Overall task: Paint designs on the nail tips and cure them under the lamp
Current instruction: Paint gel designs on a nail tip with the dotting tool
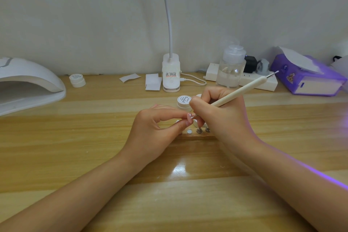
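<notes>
My left hand (158,128) pinches a small pink nail tip (189,116) between thumb and forefinger at the middle of the table. My right hand (216,113) grips a cream dotting pen (243,89) like a pencil, its lower point touching the nail tip, where white marks show. Just below my fingers stands a wooden holder (197,136) with small round pegs. A white gel paint pot (184,102) sits right behind my hands. The white curing lamp (28,84) stands at the far left, its opening facing right.
A second paint pot (77,80) sits near the lamp. At the back are a white clip desk lamp (171,73), paper wipes (152,81), a pump bottle (231,68), a power strip (244,80) and a purple box (308,79) giving off violet light.
</notes>
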`<state>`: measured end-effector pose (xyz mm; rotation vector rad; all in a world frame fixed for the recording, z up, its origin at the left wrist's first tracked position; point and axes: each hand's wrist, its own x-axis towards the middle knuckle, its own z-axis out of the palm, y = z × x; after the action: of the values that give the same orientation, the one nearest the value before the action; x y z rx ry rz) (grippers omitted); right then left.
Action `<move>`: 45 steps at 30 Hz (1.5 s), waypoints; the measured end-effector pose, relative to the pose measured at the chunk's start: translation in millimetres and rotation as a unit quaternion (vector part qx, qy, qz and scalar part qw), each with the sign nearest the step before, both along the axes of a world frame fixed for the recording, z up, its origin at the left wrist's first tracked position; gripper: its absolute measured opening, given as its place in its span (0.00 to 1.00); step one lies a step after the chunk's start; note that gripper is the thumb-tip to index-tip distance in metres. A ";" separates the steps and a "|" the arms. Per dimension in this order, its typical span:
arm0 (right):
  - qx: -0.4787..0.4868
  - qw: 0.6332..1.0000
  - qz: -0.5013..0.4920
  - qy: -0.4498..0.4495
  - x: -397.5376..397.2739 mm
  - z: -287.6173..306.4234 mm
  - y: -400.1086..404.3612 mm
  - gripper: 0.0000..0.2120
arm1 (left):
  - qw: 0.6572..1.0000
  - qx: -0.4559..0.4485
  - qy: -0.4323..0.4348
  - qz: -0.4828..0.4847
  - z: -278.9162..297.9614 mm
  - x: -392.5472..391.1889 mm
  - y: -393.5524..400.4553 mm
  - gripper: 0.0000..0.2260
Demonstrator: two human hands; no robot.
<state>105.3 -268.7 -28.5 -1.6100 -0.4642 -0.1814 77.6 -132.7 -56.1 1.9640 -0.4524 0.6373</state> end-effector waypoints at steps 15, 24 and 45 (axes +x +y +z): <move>0.003 1.000 0.007 -0.006 0.8 -0.5 0.1 0.15 | 1.000 0.000 0.004 0.003 2.0 -0.8 -1.2 0.07; 0.004 1.000 0.006 -0.010 1.5 -0.7 0.4 0.15 | 1.000 0.005 0.010 0.004 1.6 -0.9 -0.4 0.06; 0.012 1.000 0.017 -0.019 1.1 -0.7 1.2 0.15 | 1.000 -0.008 0.014 0.001 2.4 -1.9 -1.0 0.07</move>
<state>106.5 -267.5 -29.2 -1.5770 -0.5154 -0.1913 75.7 -133.7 -53.7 1.9567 -0.4275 0.6129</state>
